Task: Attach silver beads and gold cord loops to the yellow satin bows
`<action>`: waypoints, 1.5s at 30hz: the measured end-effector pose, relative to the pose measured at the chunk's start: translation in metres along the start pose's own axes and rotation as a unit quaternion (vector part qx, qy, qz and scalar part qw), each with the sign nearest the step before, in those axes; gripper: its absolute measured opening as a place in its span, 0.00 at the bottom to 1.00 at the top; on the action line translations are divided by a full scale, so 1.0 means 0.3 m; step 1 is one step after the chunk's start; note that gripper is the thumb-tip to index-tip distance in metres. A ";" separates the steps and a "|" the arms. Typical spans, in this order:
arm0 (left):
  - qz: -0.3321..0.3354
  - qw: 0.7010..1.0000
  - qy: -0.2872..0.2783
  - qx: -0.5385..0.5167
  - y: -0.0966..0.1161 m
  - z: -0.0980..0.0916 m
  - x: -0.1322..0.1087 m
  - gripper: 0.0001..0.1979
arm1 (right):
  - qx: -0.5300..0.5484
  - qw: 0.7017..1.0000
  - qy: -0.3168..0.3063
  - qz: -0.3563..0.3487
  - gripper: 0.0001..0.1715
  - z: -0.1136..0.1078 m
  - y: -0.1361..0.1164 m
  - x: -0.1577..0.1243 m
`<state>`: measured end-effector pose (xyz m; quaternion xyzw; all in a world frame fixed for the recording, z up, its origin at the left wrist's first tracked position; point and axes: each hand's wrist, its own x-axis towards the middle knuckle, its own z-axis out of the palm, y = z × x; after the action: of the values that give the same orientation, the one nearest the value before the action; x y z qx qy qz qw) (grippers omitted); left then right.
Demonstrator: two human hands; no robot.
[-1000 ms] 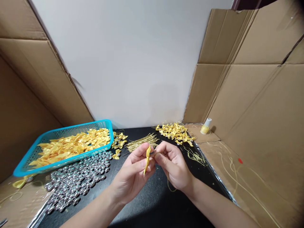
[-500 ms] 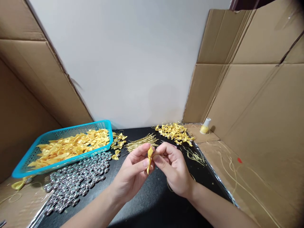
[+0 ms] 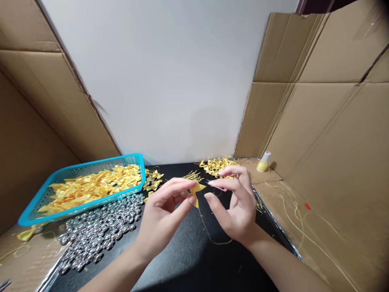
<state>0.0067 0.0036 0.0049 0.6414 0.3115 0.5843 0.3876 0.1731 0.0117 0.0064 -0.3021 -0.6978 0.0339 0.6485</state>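
Note:
My left hand (image 3: 162, 217) pinches a small yellow ribbon bow (image 3: 196, 190) between thumb and fingertips, above the black tabletop (image 3: 194, 259). A thin gold thread (image 3: 212, 237) trails down from the bow and curls on the table. My right hand (image 3: 235, 205) hovers just right of the bow, its fingers spread apart and holding nothing.
A blue plastic basket (image 3: 36, 202) of yellow bows sits at the left, with a heap of silver beads (image 3: 94, 233) in front. A bundle of gold threads (image 3: 190, 176) and a pile of finished bows (image 3: 217, 165) lie at the back. A small yellow bottle (image 3: 263, 162) stands by cardboard walls (image 3: 328, 121).
My right hand has let go of the bow and opened, lifting up and to the right. My left hand keeps the bow, now turned flatter, with the thread hanging loose.

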 end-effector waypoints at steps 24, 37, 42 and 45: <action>-0.251 0.955 -0.115 0.109 -0.264 -0.035 0.091 0.20 | 0.271 0.926 -0.033 0.262 0.10 -0.064 0.172 0.095; -0.234 0.952 -0.117 0.157 -0.380 -0.044 0.086 0.17 | 0.305 0.911 0.166 0.223 0.08 -0.336 0.137 0.204; -0.214 0.954 -0.117 0.175 -0.389 -0.050 0.080 0.17 | 0.238 0.939 0.092 0.231 0.06 -0.309 0.108 0.181; -0.206 0.953 -0.116 0.192 -0.385 -0.063 0.054 0.16 | 0.214 0.944 0.042 0.249 0.08 -0.300 0.081 0.165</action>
<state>-0.0039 0.0783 -0.0861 0.6893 0.4955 0.3425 0.4025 0.2669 0.0235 0.0538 -0.3221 -0.5487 0.3300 0.6974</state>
